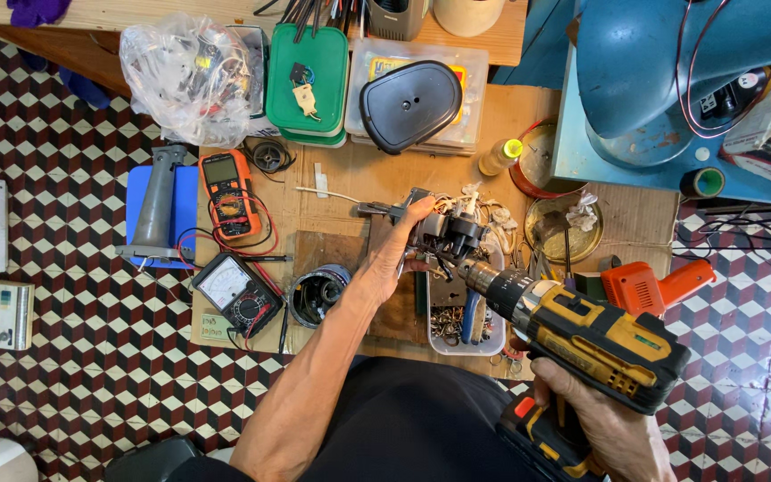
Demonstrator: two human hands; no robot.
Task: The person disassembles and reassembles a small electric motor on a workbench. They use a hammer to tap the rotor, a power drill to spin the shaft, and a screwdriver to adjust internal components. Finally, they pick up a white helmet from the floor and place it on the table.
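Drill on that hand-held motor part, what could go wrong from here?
1. The left hand alone steadies the small motor assembly; if the bit binds, the part may twist out of that grip.
2. The tip of the cordless drill sits close to the left fingers; a slip could hit them.
3. Loose wires around the assembly might catch in the turning chuck.

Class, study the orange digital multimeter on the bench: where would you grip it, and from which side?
Grip the orange digital multimeter across its long rubber-edged sides, coming from above. It lies flat, face up; its leads trail from the lower end, so the upper body is probably the freer hold.
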